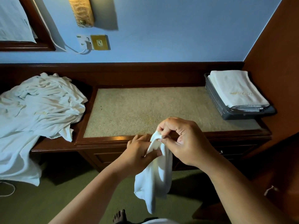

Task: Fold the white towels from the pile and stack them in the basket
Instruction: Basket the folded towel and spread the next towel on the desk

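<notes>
White terry towel [155,175] hangs limp in front of the counter [145,110], bunched at its top. Left hand [139,152] is curled round it just below the top; right hand [182,139] pinches the top edge. Likely soft, light, floppy; best taken by two corners. Crumpled pile [40,101] at left, draping off the edge. Grey perforated basket [215,97] at right, with flat folded towels [234,88] inside.
</notes>
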### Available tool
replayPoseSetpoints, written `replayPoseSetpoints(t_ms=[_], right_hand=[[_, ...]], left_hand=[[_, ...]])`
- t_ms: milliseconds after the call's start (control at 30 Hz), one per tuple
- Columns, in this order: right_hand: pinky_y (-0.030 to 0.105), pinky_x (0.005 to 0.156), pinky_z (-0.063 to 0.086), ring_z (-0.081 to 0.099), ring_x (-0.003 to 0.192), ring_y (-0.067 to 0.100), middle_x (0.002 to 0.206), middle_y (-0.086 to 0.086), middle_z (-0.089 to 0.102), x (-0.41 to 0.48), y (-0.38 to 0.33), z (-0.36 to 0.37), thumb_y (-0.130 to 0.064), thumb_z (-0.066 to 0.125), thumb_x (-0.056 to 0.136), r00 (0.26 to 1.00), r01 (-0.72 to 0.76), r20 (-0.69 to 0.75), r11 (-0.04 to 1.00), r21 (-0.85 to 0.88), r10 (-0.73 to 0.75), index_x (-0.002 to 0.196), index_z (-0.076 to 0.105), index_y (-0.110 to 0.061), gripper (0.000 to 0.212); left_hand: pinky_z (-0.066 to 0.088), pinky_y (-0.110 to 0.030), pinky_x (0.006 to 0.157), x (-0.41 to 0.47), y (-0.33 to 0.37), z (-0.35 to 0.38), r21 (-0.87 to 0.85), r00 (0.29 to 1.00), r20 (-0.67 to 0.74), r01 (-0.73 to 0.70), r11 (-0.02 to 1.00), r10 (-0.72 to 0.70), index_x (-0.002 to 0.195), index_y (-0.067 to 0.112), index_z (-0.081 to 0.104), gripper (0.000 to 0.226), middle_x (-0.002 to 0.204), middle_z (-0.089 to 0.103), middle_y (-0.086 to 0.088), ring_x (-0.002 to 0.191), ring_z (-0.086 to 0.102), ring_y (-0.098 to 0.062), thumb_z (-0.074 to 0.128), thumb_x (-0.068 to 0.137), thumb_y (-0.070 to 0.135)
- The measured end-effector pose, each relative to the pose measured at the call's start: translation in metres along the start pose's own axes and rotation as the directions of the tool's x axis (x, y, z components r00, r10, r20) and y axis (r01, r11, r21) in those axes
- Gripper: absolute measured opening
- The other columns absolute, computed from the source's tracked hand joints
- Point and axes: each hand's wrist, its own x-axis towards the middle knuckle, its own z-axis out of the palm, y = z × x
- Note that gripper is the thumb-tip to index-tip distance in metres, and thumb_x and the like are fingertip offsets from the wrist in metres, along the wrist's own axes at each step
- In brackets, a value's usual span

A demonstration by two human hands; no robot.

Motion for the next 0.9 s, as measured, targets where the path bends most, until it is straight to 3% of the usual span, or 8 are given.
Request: replayPoseSetpoints(t_ms=[200, 267, 333, 433, 533, 667, 800, 900], right_hand=[[0.041, 0.06, 0.051, 0.062, 0.076, 0.015, 0.084, -0.005, 0.063, 0.0, 0.015, -0.021, 0.004, 0.072, 0.08, 0.995, -0.075, -0.071, 0.992, -0.101, 0.068, 0.077, 0.056, -0.015, 0.026], [0.038, 0.055, 0.048, 0.056, 0.068, 0.011, 0.082, -0.007, 0.059, 0.0, 0.019, -0.026, 0.002, 0.068, 0.08, 0.994, -0.102, -0.067, 0.974, -0.202, 0.09, 0.084, 0.055, -0.021, 0.027], [0.026, 0.054, 0.044, 0.051, 0.065, 0.004, 0.086, -0.012, 0.055, 0.0, 0.021, -0.026, -0.001, 0.064, 0.078, 0.992, -0.125, -0.054, 0.942, -0.313, 0.114, 0.098, 0.058, -0.026, 0.033], [0.019, 0.054, 0.036, 0.049, 0.067, 0.002, 0.092, -0.016, 0.05, 0.002, 0.028, -0.019, -0.011, 0.058, 0.077, 0.989, -0.125, 0.003, 0.842, -0.524, 0.148, 0.11, 0.065, -0.029, 0.038], [0.026, 0.054, 0.032, 0.055, 0.071, 0.02, 0.084, -0.005, 0.053, 0.008, 0.037, -0.009, -0.012, 0.051, 0.077, 0.981, -0.065, 0.092, 0.746, -0.662, 0.168, 0.082, 0.064, -0.021, 0.017], [0.027, 0.051, 0.026, 0.048, 0.052, 0.028, 0.057, -0.001, 0.047, 0.018, 0.044, 0.004, -0.013, 0.032, 0.064, 0.992, 0.009, 0.105, 0.789, -0.614, 0.071, 0.061, 0.05, -0.015, 0.018], [0.026, 0.046, 0.03, 0.037, 0.043, 0.026, 0.05, -0.001, 0.042, 0.031, 0.049, 0.011, -0.011, 0.035, 0.059, 0.999, 0.01, 0.046, 0.803, -0.597, 0.022, 0.055, 0.049, -0.015, 0.015], [0.022, 0.048, 0.017, 0.031, 0.043, 0.023, 0.05, -0.002, 0.043, 0.041, 0.058, 0.003, -0.005, 0.045, 0.056, 0.994, -0.109, -0.071, 0.78, -0.616, 0.083, 0.055, 0.05, -0.014, 0.01]], left_hand=[[0.048, -0.046, 0.085, 0.001, -0.003, -0.006, -0.176, 0.935, -0.332, 0.068, 0.982, -0.124, 0.092, 0.037, 0.078, 0.028, 0.098, 0.063, 0.018, 0.099, 0.056, -0.009, 0.061, 0.085, 0.058], [0.051, -0.043, 0.081, 0.0, 0.007, -0.005, -0.176, 0.915, -0.392, 0.028, 0.984, -0.096, 0.093, 0.034, 0.08, 0.027, 0.095, 0.064, 0.017, 0.098, 0.058, -0.01, 0.064, 0.085, 0.055], [0.051, -0.042, 0.079, 0.001, 0.014, -0.002, -0.149, 0.905, -0.422, -0.003, 0.989, -0.061, 0.095, 0.032, 0.079, 0.025, 0.091, 0.063, 0.016, 0.094, 0.058, -0.009, 0.066, 0.086, 0.051], [0.044, -0.038, 0.084, 0.003, 0.019, 0.004, -0.053, 0.911, -0.412, -0.014, 0.999, -0.009, 0.096, 0.033, 0.076, 0.017, 0.09, 0.057, 0.02, 0.091, 0.053, 0.0, 0.064, 0.091, 0.045], [0.038, -0.031, 0.084, 0.002, 0.025, 0.01, -0.008, 0.929, -0.37, -0.027, 1.0, 0.022, 0.1, 0.032, 0.072, 0.014, 0.094, 0.057, 0.019, 0.093, 0.052, -0.002, 0.06, 0.095, 0.038], [0.038, -0.031, 0.085, 0.001, 0.022, 0.018, 0.02, 0.934, -0.356, -0.018, 1.0, 0.024, 0.099, 0.033, 0.063, 0.01, 0.096, 0.053, 0.022, 0.094, 0.052, -0.004, 0.054, 0.098, 0.037], [0.04, -0.04, 0.084, 0.001, -0.014, 0.034, 0.333, 0.956, -0.292, 0.13, 0.934, -0.029, 0.097, 0.027, 0.063, 0.012, 0.1, 0.054, 0.013, 0.098, 0.052, -0.018, 0.055, 0.088, 0.031], [0.044, -0.042, 0.078, -0.008, -0.05, 0.04, 0.506, 0.956, -0.217, 0.282, 0.815, -0.196, 0.085, 0.028, 0.065, 0.018, 0.094, 0.057, 0.006, 0.091, 0.057, -0.024, 0.073, 0.07, 0.022]])
